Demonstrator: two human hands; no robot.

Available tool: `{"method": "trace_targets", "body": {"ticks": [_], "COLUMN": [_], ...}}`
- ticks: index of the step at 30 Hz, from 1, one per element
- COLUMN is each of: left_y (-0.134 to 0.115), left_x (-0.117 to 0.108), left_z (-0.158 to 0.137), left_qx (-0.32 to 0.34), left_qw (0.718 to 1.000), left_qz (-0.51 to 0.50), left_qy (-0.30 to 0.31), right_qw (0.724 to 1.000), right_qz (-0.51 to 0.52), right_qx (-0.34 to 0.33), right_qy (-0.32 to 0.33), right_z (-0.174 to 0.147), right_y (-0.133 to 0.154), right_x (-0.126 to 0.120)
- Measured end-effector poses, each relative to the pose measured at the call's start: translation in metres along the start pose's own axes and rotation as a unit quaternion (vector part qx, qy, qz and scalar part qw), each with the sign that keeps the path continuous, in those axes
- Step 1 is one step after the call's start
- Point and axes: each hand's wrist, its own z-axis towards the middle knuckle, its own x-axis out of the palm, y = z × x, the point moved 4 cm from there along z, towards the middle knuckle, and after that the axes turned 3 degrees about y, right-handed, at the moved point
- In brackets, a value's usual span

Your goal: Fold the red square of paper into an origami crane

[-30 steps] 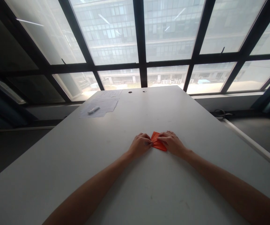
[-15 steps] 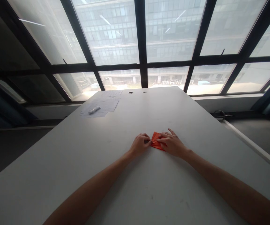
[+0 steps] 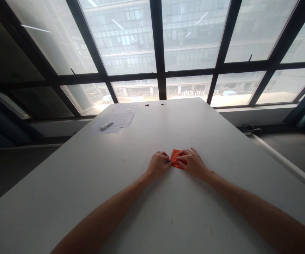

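A small piece of folded orange paper lies on the white table in front of me. My left hand pinches its left corner between thumb and fingertips. From the other side, my right hand rests over the paper's right part, with thumb and index finger pressed on its middle. That hand hides the right part of the sheet, so its full outline does not show. Both wrists are low, close to the tabletop.
Printed sheets lie at the table's far left, with a small whitish object on them. Two round holes, one of them a dark hole, are near the far edge of the white table. Tall windows stand beyond.
My right hand has shifted slightly left over the orange paper, and its raised finger has come down nearer the others. My left hand keeps its pinch at the corner.
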Motion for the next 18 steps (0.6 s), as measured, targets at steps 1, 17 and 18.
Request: {"method": "trace_targets", "body": {"ticks": [1,17,18], "left_y": [0.0001,0.0019,0.0002], "left_x": [-0.0002,-0.0021,-0.0028], "left_z": [0.0005,-0.0014,-0.0022], "left_qx": [-0.004,0.002,0.014], "left_qw": [1.000,1.000,1.000], "left_qz": [-0.004,-0.010,0.007], "left_qy": [0.000,0.017,0.024], "right_qw": [1.000,1.000,1.000], "right_qz": [-0.001,-0.021,-0.020], "right_qx": [-0.001,0.008,0.008], "right_qy": [0.003,0.018,0.020], "right_z": [0.0000,-0.0014,-0.0015], "right_y": [0.0011,0.0019,0.0020], "right_x": [-0.0003,-0.0012,-0.0012]}}
